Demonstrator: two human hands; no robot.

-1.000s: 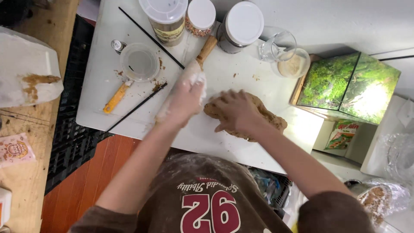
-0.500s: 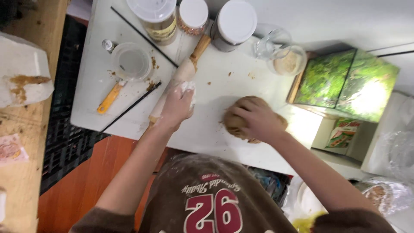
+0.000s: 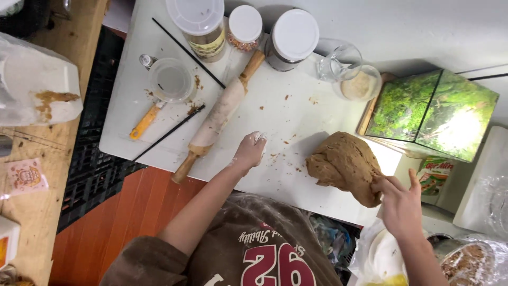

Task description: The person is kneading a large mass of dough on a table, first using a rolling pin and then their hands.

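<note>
A lumpy brown dough mass (image 3: 345,165) (folded, uneven) lies on the white board's right part.

The right hand (image 3: 400,204) is covering the dough's (image 3: 344,164) near end; the top edge is cutting off the jar (image 3: 198,24).

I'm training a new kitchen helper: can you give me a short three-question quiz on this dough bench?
1. True or false: the right hand touches the brown dough.
2. What lies just beside the left hand? A) rolling pin B) glass jug C) green box
3. How many white-lidded jars stand at the far edge of the white board?

Key: 1 true; 2 A, the rolling pin; 3 three.
</note>
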